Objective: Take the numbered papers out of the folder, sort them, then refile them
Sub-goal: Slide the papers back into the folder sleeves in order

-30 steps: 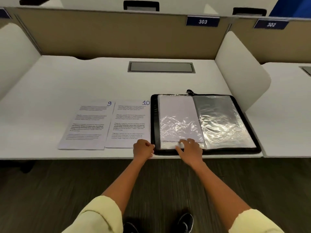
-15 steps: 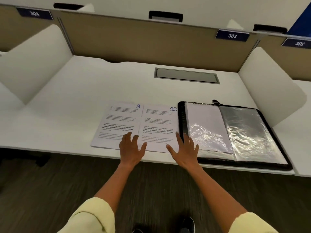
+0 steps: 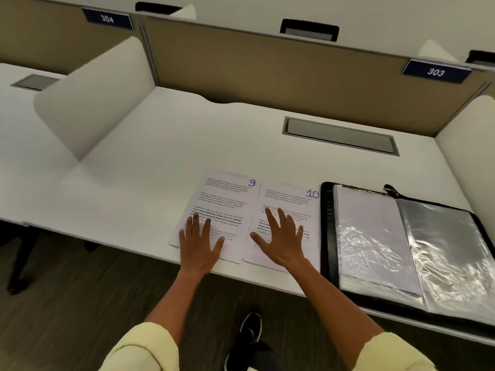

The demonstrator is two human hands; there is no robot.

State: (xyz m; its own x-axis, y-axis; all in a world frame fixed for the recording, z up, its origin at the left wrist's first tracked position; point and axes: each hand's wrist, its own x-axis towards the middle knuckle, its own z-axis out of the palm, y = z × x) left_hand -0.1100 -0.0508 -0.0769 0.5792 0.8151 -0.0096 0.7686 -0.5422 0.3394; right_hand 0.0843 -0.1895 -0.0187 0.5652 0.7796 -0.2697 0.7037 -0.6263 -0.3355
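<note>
Two printed sheets lie side by side on the white desk. The left sheet is marked 9 and the right sheet is marked 10. My left hand lies flat on the lower part of sheet 9, fingers spread. My right hand lies flat on sheet 10, fingers spread. To the right sits an open black folder with clear plastic sleeves. Its left sleeve shows a white page inside, and the right sleeve looks shiny and crinkled.
A grey cable hatch is set into the desk behind the papers. White side dividers and a tan back panel with plates 304 and 303 enclose the desk. My black shoe shows on the dark floor below.
Both hands left the folder's near edge and moved left onto the two sheets, spreading flat. The view swung left, so the folder sits further right.
</note>
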